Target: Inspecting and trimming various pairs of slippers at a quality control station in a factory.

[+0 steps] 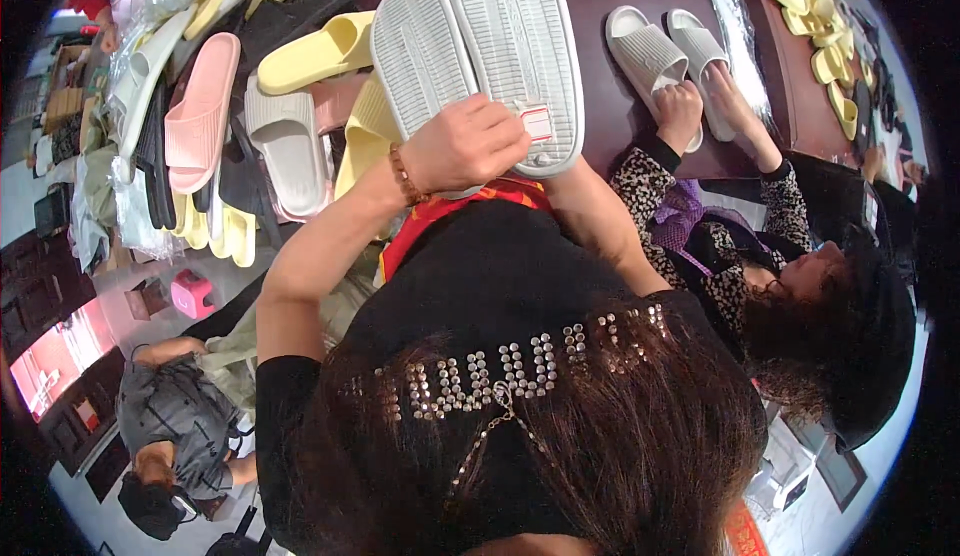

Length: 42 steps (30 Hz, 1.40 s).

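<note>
A pair of pale grey slides (515,31) stands in front of me, ribbed soles facing up, side by side. My left hand (468,144), with a beaded bracelet at its wrist, lies closed over the heel end of the soles. Its fingertips are beside a small white tag with a red border (537,124) on the right sole. What those fingers pinch, if anything, is hidden. My right forearm (600,218) reaches up behind the right slide, which hides the right hand and its fingers.
Piled at the left lie yellow slides (318,54), a pink slide (203,114), a grey slide (288,146) and black ones. At the right, a co-worker's hands (680,111) touch another grey pair (650,51) on the dark red table (598,106). More yellow slides (825,16) lie far right.
</note>
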Motion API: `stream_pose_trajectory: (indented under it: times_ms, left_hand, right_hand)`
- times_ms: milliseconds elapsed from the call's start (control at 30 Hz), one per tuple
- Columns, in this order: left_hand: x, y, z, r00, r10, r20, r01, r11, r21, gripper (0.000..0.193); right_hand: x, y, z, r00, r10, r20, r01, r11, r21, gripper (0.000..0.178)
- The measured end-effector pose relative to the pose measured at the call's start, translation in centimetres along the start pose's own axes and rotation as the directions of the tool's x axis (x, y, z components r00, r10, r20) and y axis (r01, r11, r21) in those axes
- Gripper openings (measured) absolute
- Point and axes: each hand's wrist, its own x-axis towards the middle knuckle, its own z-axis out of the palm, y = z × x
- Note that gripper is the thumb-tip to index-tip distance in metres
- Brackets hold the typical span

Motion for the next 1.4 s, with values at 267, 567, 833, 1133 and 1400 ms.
stream_pose_trajectory:
  times_ms: [267,567,833,1133,1400]
  left_hand:
    - [0.8,0.2,0.8,0.963,-0.237,-0.132,0.185,0.929,-0.32,0.012]
    - [0.6,-1.5,-0.5,0.404,-0.899,0.167,0.275,-0.055,-0.96,0.006]
    - [0.1,0.0,-0.1,0.433,-0.888,0.157,0.458,0.067,-0.887,0.005]
    - [2.2,3.7,2.2,0.859,-0.468,-0.207,0.437,0.881,-0.18,0.009]
    - [2.6,5.0,1.6,0.887,-0.429,-0.172,0.413,0.902,-0.122,0.008]
  right_hand:
    - [-0.5,1.0,0.3,0.999,-0.044,-0.01,0.043,0.996,-0.072,0.036]
    - [-1.1,-0.1,0.4,0.998,-0.042,-0.04,0.037,0.991,-0.132,0.035]
    - [-1.1,-1.0,-1.0,1.0,-0.026,0.003,0.025,0.997,0.067,0.036]
    - [-1.0,-2.1,-0.8,0.996,-0.025,0.08,0.017,0.995,0.102,0.037]
    - [-0.4,-2.3,0.2,0.997,-0.025,0.073,0.018,0.995,0.098,0.039]
